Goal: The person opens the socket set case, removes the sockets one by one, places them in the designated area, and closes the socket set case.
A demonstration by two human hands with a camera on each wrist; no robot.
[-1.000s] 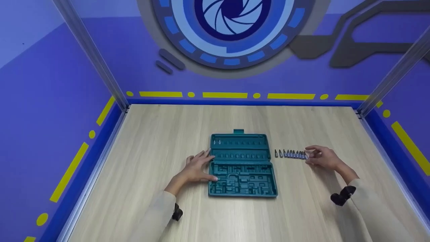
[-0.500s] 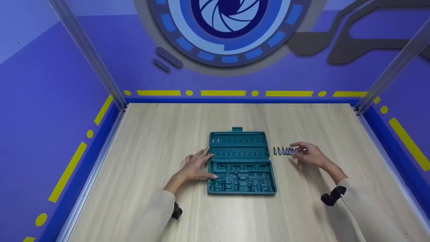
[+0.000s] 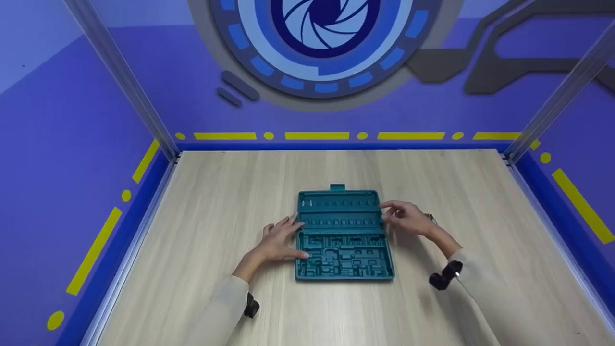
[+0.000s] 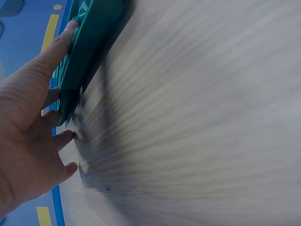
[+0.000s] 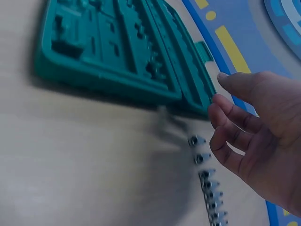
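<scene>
You see a light wooden table (image 3: 216, 202). On it lies 1 open teal tool case (image 3: 343, 235), near the middle. Just beside its right edge, a row of small metal bits (image 5: 207, 183) lies on the wood.

1. A teal moulded tool case (image 3: 343, 235) lies open and flat at the middle of the wooden table (image 3: 216, 202).
2. A row of small metal bits (image 5: 207, 181) lies just right of the case.

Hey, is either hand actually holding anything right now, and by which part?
Nothing is gripped. The left hand rests with straight fingers on the teal case's left edge; the right hand hovers open, apparently empty, beside the case.
</scene>
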